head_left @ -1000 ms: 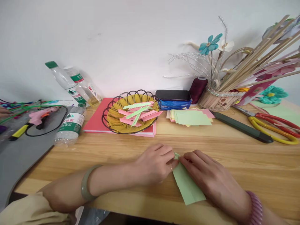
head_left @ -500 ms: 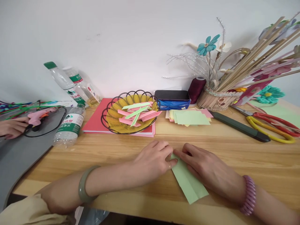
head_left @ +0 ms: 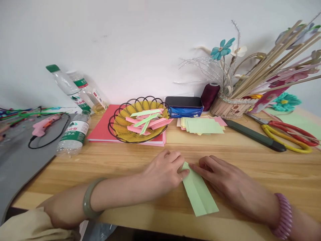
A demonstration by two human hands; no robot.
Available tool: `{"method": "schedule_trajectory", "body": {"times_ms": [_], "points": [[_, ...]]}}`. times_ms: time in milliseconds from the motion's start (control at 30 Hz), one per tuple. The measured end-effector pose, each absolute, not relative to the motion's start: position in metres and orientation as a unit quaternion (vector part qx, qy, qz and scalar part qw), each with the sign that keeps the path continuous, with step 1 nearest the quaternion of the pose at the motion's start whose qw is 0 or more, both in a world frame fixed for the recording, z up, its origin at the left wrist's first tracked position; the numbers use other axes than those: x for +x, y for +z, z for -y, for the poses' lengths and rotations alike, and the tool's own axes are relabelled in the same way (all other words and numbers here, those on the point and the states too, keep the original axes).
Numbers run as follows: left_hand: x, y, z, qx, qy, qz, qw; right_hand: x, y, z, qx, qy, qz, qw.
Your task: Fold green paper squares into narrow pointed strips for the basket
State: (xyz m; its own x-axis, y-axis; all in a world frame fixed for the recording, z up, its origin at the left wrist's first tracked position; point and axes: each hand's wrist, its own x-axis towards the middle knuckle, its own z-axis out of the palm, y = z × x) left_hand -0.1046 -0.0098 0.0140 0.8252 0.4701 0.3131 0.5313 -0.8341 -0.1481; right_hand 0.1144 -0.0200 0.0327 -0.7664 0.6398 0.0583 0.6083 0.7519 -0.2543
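Note:
A folded light green paper strip (head_left: 200, 195) lies on the wooden table (head_left: 250, 174) in front of me, with a crease down its length. My left hand (head_left: 163, 172) is curled at the strip's far end, its thumb and fingertips pinching the corner. My right hand (head_left: 220, 179) lies flat along the strip's right edge, fingers stretched out, fingertips pressing the far end beside my left thumb. A green bangle is on my left wrist and a pink beaded bracelet on my right.
Behind my hands stand a yellow wire basket (head_left: 139, 120) of folded pink and green strips, a stack of coloured paper sheets (head_left: 204, 125), a blue tissue box (head_left: 185, 106), a dark utility knife (head_left: 253, 135) and scissors (head_left: 288, 137). Water bottles (head_left: 74, 134) and a pink glue gun (head_left: 45, 124) lie left.
My right hand has flattened and slid down along the strip. Another person's hand that reached the glue gun at the far left half a second ago is gone from view.

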Motion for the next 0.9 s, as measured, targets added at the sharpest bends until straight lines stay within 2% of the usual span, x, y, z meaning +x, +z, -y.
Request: {"method": "schedule_trajectory", "body": {"times_ms": [300,567,700,833,900], "points": [[-0.105,0.015,0.008,-0.951,-0.139,0.260,0.091,0.130,0.034,0.035,-0.326,0.096,0.938,0.064],[-0.113,0.017,-0.010,-0.966,-0.132,0.222,-0.014,0.121,0.034,0.049,-0.306,0.098,0.934,0.158],[-0.113,0.018,-0.009,-0.958,-0.154,0.242,-0.005,0.114,0.022,0.052,-0.277,0.046,0.943,0.181],[-0.111,0.023,0.003,-0.925,-0.269,0.266,0.041,0.106,0.014,0.049,-0.346,-0.028,0.917,0.195],[-0.109,0.023,0.009,-0.929,-0.273,0.244,0.048,0.103,0.015,0.044,-0.379,-0.017,0.906,0.189]]}}
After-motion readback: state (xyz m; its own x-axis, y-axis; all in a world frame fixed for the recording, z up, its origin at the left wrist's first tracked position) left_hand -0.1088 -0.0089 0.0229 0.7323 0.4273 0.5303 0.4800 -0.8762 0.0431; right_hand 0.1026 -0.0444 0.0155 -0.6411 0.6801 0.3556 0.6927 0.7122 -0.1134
